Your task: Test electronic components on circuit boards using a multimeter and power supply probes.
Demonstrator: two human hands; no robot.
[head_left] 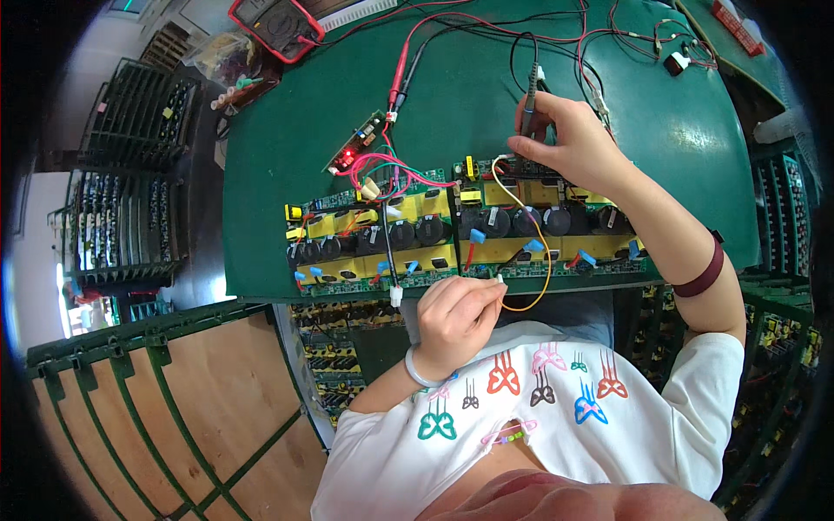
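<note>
Between my right hand's (565,139) thumb and fingers is a dark test probe (531,91), held upright over the far edge of the right circuit board (543,247); its tip is hidden. My left hand (465,308) is closed in a pinch at the near edge of the boards. A small white connector (500,280) shows at its fingertips, on the end of a thin yellow wire (547,265) that loops back to the right board's far edge. To the left lies a second circuit board (369,239) with black round capacitors and yellow parts. A black cable crosses it, ending in a white plug (396,296).
A small circuit board (356,143) with a lit red light lies behind, joined to pink wires (391,165) and red and black test leads (400,78). A red multimeter (276,28) is at the back left. Racks of boards (122,226) flank the green table (695,174).
</note>
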